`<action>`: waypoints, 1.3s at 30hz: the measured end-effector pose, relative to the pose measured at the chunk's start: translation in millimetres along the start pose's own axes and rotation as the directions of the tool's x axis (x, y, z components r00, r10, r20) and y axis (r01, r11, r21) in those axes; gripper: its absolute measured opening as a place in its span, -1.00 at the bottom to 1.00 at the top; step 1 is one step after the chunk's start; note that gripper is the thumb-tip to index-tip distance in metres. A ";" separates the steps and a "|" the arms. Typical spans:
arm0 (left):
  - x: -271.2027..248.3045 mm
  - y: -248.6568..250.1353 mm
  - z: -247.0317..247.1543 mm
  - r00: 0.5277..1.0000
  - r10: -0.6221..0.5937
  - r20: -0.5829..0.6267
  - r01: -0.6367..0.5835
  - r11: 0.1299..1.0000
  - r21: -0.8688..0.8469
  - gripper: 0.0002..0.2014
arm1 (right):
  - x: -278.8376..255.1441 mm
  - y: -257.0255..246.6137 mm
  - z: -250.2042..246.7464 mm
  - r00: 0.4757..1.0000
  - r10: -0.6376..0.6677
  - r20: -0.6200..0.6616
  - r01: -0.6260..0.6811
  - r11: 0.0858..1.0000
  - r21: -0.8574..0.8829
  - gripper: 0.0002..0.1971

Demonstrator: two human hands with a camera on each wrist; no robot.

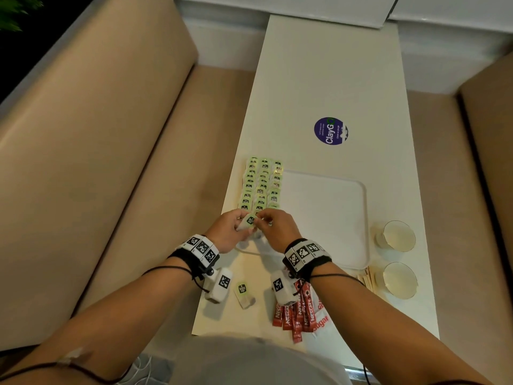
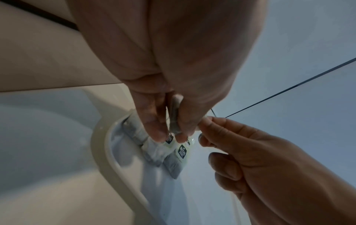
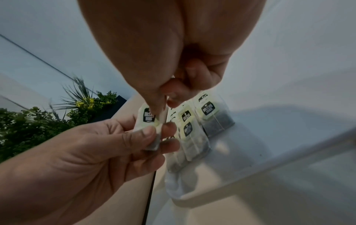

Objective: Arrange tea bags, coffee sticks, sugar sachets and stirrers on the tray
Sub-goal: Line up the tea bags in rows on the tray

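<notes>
Two hands pinch one tea bag [image 1: 248,222] | left hand [image 1: 230,232] | right hand [image 1: 277,232]

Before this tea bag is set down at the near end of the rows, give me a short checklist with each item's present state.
1. Tea bag held by both hands: left hand and right hand pinch it: ok.
2. Tray has bare floor: ok.
3. Rows of tea bags tidy: ok.
4. Loose tea bag on the table off the tray: not ok.
5. Coffee sticks off the tray: not ok.
6. String tangled: cannot tell.
</notes>
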State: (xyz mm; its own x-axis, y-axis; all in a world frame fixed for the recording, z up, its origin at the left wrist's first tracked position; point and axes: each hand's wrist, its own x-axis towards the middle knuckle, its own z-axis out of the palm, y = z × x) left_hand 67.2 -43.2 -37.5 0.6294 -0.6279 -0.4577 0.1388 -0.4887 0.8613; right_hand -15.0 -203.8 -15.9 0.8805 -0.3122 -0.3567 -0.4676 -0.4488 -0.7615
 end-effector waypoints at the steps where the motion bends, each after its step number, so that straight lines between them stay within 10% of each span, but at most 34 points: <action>1: -0.2 -1.0 -0.3 1.000 0.006 -0.005 -0.005 0.999 0.033 -0.80 | 0.4 0.8 -0.2 1.000 -0.002 -0.016 0.002 1.000 -0.027 -0.86; 17: 3.5 2.6 7.3 0.990 0.013 -0.142 -0.001 0.997 0.080 -0.88 | -12.3 23.6 -2.3 0.993 0.107 0.051 -0.112 0.990 0.087 -0.65; 27: 2.4 -1.6 6.4 1.000 0.012 -0.012 -0.005 0.873 0.488 -0.76 | -8.3 54.1 -8.4 0.950 0.300 0.087 -0.296 0.954 -0.055 -0.48; 39: 2.7 7.4 3.2 0.999 0.022 -0.024 -0.005 0.825 0.565 -0.76 | -6.4 50.7 -2.6 0.938 0.347 -0.004 -0.347 0.935 -0.076 -0.74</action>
State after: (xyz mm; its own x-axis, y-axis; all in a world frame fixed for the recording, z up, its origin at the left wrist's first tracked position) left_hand 67.5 -50.5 -33.1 0.6503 -0.6241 -0.4332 -0.3207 -0.7424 0.5882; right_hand -44.6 -226.7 -50.9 0.6629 -0.4518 -0.5970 -0.7483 -0.3754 -0.5469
